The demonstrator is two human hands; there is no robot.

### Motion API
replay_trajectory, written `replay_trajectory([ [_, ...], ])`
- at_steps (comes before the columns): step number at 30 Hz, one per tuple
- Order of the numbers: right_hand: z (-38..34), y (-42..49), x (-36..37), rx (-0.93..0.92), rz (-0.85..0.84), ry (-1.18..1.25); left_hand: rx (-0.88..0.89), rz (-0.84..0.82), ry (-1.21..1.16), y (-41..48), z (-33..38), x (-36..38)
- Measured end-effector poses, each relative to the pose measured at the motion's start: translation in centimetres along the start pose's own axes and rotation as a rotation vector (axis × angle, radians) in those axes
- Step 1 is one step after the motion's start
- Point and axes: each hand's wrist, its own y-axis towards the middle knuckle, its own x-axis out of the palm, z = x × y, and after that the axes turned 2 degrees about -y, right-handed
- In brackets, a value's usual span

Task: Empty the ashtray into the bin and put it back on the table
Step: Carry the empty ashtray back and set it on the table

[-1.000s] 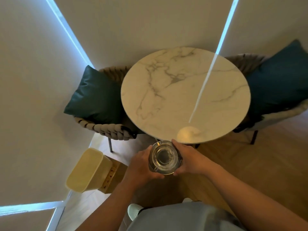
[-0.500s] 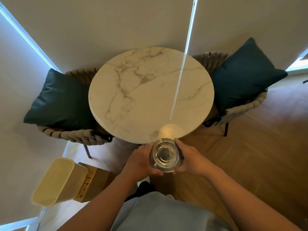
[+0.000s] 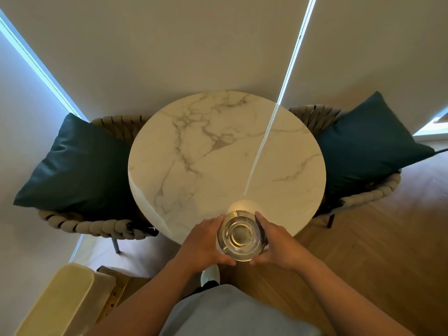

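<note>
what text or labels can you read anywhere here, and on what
No text can be read in this view.
Wooden box beside the bin: small dark and red marks along its edge, too small and blurred to tell if they are letters.
Ashtray, held by the left hand and right hand: no markings show.
Marble table and cushions: no print.

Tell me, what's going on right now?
Left hand and right hand both gripping glass ashtray, at marble table near edge. Bin lower left. Nothing in the way.
</note>
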Motion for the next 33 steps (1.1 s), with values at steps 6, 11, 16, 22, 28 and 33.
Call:
replay_trajectory([
  [6,-1.8,4.8,-2.0,0.005,0.047,-0.008,0.016,-0.022,0.025,4.7,-2.3,-3.7],
  [11,-2.4,8.2,-3.0,0.025,0.081,0.017,0.028,-0.045,0.060,8.3,-3.5,-6.3],
  [16,-1.7,10.8,-3.9,0.063,0.082,0.036,0.026,-0.060,0.073,11.4,-3.7,-7.3],
  [22,-0.5,14.2,-6.5,0.016,0.076,0.040,-0.018,-0.036,0.045,14.5,-3.1,-7.7],
  [28,1.2,18.2,-10.3,-0.039,0.040,0.030,-0.096,0.026,0.060,18.5,-1.9,-7.9],
  [33,2.7,22.1,-12.2,-0.064,0.017,-0.024,-0.188,0.042,0.109,22.4,-2.1,-8.0],
])
